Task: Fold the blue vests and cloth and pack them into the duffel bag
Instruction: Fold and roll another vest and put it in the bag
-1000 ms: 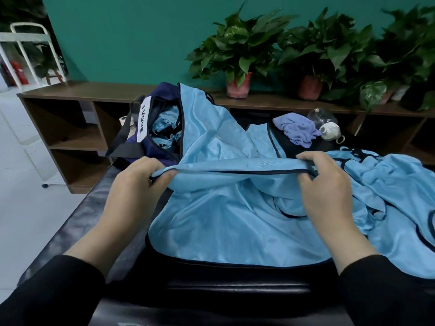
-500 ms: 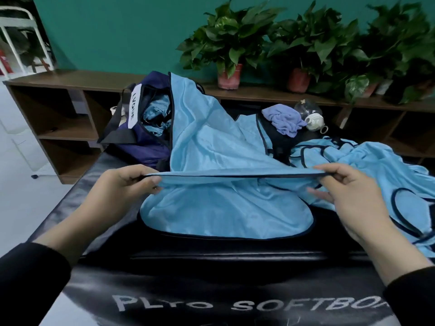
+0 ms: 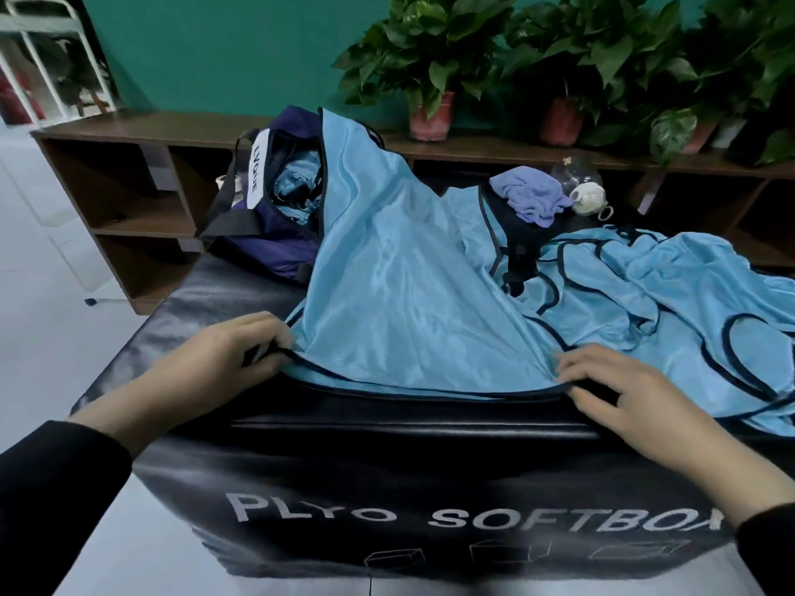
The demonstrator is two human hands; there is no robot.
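Note:
A light blue vest (image 3: 400, 294) with dark trim lies spread over the black soft box (image 3: 387, 458), its top draped against the navy duffel bag (image 3: 275, 234). My left hand (image 3: 223, 363) pinches the vest's near left hem corner. My right hand (image 3: 611, 389) lies with spread fingers on the near right hem, pressing it to the box edge. More blue vests (image 3: 671, 303) are heaped at the right. Blue fabric shows inside the open bag. A purple-blue cloth (image 3: 529, 195) lies crumpled at the back.
A glass teapot (image 3: 576, 174) and a white cup (image 3: 587, 197) stand behind the cloth. A brown low shelf (image 3: 129, 165) runs along the green wall with potted plants (image 3: 430, 71) on top. White floor lies to the left.
Both hands brought the vest's hem down toward me, from held up in the air to lying at the box's near edge. The right hand's pinch gave way to flat fingers.

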